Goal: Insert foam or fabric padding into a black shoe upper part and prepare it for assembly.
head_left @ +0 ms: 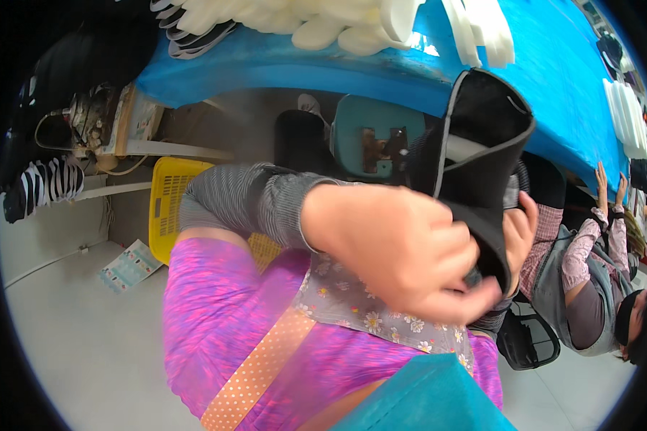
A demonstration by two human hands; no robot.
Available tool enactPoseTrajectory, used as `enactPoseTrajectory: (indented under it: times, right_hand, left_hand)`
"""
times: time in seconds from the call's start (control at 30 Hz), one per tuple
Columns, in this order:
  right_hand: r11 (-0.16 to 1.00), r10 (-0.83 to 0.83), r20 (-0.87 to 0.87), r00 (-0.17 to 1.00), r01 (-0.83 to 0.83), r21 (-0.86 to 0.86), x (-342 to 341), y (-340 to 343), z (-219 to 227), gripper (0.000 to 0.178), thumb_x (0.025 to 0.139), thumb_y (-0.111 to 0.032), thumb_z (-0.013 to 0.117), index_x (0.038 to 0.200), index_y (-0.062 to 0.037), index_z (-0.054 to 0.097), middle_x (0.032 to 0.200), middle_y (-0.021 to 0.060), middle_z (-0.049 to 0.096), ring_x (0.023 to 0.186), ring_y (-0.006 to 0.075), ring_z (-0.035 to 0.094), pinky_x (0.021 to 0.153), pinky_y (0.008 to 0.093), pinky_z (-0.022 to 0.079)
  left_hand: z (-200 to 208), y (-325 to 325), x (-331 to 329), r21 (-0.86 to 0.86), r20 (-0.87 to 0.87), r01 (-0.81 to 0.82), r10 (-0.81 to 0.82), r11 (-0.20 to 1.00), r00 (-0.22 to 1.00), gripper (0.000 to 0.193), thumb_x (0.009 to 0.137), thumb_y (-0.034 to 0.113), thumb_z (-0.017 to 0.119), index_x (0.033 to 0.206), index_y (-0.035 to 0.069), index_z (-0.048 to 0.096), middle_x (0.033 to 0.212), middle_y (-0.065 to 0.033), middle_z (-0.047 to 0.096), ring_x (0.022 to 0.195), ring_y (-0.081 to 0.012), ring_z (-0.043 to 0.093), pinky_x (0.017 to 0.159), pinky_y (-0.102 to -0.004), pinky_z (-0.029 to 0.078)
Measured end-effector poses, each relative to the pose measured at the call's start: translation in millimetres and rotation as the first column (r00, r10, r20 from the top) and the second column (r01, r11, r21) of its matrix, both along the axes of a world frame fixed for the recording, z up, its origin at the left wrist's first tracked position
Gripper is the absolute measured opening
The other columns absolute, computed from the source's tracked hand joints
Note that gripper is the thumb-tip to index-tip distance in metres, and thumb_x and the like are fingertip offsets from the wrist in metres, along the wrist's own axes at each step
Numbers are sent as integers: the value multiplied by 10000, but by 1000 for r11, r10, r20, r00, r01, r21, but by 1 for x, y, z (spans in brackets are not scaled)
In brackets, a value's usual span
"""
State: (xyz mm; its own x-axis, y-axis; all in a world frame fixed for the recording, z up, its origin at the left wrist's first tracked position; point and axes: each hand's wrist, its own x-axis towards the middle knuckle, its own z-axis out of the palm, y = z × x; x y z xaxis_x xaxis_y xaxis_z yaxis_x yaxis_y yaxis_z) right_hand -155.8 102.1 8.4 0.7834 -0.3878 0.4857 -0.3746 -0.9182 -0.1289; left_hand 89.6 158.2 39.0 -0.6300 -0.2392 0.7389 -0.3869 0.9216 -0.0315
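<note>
A black boot (474, 188) is held up in front of me, its wide shaft opening tilted toward the blue table edge. Grey edging runs along the rim, and something pale shows inside. My right hand (519, 233) grips the boot from its far right side, with part of the hand hidden behind it. Across the lower end of the boot comes my left hand (402, 251), its fingers curled and partly blurred. A small dark bit shows between those fingers; what it is cannot be made out.
White insoles (338, 25) are heaped on the blue-covered table (280, 75), with more stacked at the right. A yellow basket (167, 205) stands at my left, near a rack of striped pieces (50, 183). A teal stool (352, 122) is under the table. A co-worker (589, 280) sits at the right.
</note>
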Motion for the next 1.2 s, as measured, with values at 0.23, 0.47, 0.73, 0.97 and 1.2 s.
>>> enactPoseTrajectory:
  times: [0.23,0.47,0.73,0.97,1.2]
  right_hand:
    - [963,32,107,994,-2,-270,25,-18,-12,183,648,-150,603,799,-48,627,851,59,656,681,174,545,1030,518,371]
    - [941,174,168,970,-113,-320,76,-39,-20,192,701,-122,637,877,-60,682,946,66,674,671,175,529,977,448,408]
    - [973,204,47,978,-208,102,114,-77,-100,356,699,11,640,1055,-6,637,926,121,609,896,312,568,1056,507,380]
    - [979,71,114,991,-90,180,112,-73,-97,427,680,-6,655,1105,-11,619,1171,157,593,1107,348,543,1090,573,306]
    - [975,137,236,962,-174,141,97,-61,-91,453,549,6,652,1000,47,632,1096,179,585,1027,384,558,1005,558,416]
  left_hand:
    - [2,6,35,76,154,-241,228,967,961,157,627,168,631,677,104,496,741,-10,568,616,-114,572,501,-195,451]
    - [-1,13,53,164,104,-272,258,948,961,201,571,207,627,636,103,468,773,-35,637,680,-174,606,531,-302,495]
    - [-102,-29,87,543,402,-653,520,528,754,321,655,180,733,922,55,608,726,-130,638,734,-336,644,632,-429,501]
    - [-107,-30,62,483,61,-616,677,623,733,332,634,187,726,917,63,603,910,-79,603,903,-287,566,767,-400,438]
    - [-100,-26,53,388,-74,-524,593,758,802,303,614,118,682,905,46,637,915,-62,620,961,-271,574,876,-406,445]
